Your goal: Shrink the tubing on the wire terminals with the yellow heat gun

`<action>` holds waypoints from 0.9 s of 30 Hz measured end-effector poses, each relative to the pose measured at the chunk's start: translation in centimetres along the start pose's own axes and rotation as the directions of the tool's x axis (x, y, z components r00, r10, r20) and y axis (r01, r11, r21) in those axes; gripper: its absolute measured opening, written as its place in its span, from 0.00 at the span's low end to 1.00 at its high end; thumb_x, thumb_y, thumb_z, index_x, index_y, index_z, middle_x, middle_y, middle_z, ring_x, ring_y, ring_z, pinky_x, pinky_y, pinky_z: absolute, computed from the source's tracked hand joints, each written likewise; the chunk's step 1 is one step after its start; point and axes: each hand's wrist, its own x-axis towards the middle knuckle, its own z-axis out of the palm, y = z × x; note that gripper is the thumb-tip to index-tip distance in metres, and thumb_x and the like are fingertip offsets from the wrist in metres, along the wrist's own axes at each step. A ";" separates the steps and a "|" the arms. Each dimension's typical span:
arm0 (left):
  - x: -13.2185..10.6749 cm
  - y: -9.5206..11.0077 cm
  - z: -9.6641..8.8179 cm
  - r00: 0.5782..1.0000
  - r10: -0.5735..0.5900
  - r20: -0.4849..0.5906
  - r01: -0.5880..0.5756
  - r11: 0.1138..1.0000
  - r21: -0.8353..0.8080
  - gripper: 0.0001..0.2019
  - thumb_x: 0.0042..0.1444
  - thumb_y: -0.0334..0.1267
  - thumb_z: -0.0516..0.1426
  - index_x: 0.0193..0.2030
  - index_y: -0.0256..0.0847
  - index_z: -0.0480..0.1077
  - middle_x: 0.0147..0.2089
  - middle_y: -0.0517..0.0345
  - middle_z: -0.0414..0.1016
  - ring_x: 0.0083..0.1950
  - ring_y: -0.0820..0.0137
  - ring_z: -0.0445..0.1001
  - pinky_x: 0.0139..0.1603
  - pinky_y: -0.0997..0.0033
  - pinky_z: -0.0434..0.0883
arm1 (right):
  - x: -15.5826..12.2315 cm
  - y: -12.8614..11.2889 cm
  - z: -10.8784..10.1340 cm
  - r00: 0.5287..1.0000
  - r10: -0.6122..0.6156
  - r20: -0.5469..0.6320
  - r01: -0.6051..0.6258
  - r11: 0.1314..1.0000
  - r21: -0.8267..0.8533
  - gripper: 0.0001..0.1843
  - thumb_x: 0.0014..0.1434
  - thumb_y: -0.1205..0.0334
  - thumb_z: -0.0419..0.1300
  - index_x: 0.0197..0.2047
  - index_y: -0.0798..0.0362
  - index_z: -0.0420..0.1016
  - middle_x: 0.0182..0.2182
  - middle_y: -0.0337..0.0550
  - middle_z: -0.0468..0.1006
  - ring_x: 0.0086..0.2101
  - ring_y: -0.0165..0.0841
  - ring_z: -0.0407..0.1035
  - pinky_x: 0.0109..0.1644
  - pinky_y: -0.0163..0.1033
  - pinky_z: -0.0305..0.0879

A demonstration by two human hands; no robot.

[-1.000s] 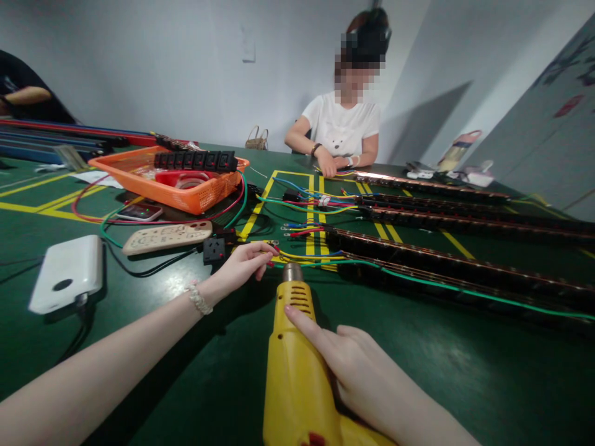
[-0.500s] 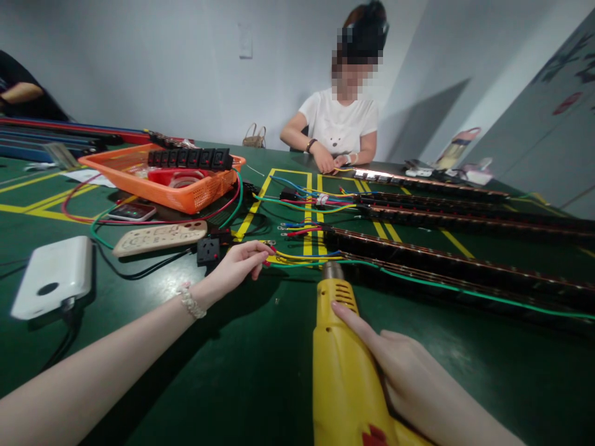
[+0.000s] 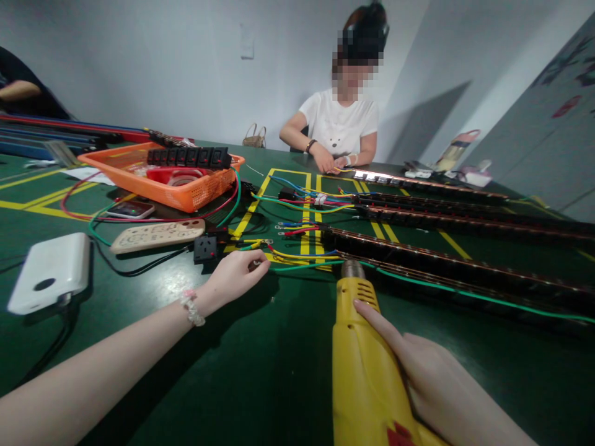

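Observation:
My right hand (image 3: 421, 365) is wrapped round a yellow heat gun (image 3: 367, 347), its metal nozzle pointing away from me at the wires by the near strip. My left hand (image 3: 242, 272) is closed in a pinch at the end of a green wire (image 3: 302, 267), which runs right along the black, copper-edged strip (image 3: 446, 263). The wire's tip is hidden in my fingers. Just beyond that hand lie yellow and blue wires (image 3: 302, 254) with ring terminals. Left of it stands a black socket block (image 3: 205, 249).
An orange basket (image 3: 195, 193) holds a row of black sockets. A beige patterned case (image 3: 158, 236), a phone (image 3: 130, 209) and a white power bank (image 3: 51, 272) lie left. More wired strips (image 3: 465, 217) lie beyond. Across the green table (image 3: 260, 371), a co-worker (image 3: 341, 127) handles another strip.
The heat gun has shifted right with my right hand. My left hand has come slightly nearer with its fingers more curled, and the yellow wires' ends now lie apart from it.

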 end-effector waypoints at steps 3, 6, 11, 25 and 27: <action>-0.1 0.2 0.0 1.000 -0.012 0.018 0.010 0.995 0.101 0.19 0.61 0.45 0.47 0.24 0.39 0.67 0.21 0.61 0.66 0.24 0.73 0.63 0.27 0.73 0.51 | -0.1 0.1 0.2 1.000 -0.011 -0.020 0.011 1.000 0.000 0.42 0.55 0.75 0.45 0.69 0.44 0.37 0.20 0.35 0.68 0.20 0.34 0.66 0.24 0.35 0.58; 0.0 0.3 0.0 0.999 -0.033 0.032 0.029 0.993 0.117 0.21 0.62 0.47 0.45 0.21 0.39 0.62 0.20 0.61 0.64 0.24 0.74 0.61 0.27 0.73 0.49 | -0.2 0.2 0.3 1.000 -0.002 -0.010 0.002 1.000 0.008 0.40 0.56 0.73 0.46 0.69 0.44 0.38 0.20 0.35 0.68 0.20 0.34 0.67 0.25 0.35 0.59; 0.3 0.1 0.1 0.995 -0.090 0.030 0.087 0.993 0.078 0.25 0.62 0.51 0.43 0.19 0.38 0.57 0.18 0.61 0.58 0.22 0.74 0.57 0.26 0.72 0.47 | -0.1 -0.1 0.1 1.000 0.023 0.002 -0.023 1.000 -0.002 0.40 0.55 0.72 0.49 0.69 0.45 0.41 0.21 0.35 0.69 0.21 0.34 0.67 0.26 0.35 0.60; 1.2 -1.4 0.4 0.987 -0.155 0.032 0.150 0.848 -0.508 0.27 0.54 0.57 0.52 0.16 0.38 0.55 0.16 0.66 0.52 0.20 0.78 0.50 0.22 0.73 0.47 | 4.5 -6.7 0.0 0.972 -0.177 0.155 0.180 0.984 -0.009 0.50 0.47 0.79 0.52 0.69 0.47 0.35 0.21 0.33 0.66 0.22 0.31 0.61 0.27 0.32 0.55; 1.2 -1.4 0.4 0.987 -0.159 0.020 0.146 0.840 -0.522 0.26 0.54 0.56 0.53 0.16 0.38 0.55 0.16 0.66 0.53 0.20 0.78 0.51 0.22 0.74 0.48 | 5.0 -7.6 -0.1 0.963 -0.194 0.185 0.198 0.980 -0.003 0.52 0.46 0.79 0.52 0.69 0.47 0.33 0.22 0.33 0.66 0.22 0.31 0.60 0.27 0.32 0.54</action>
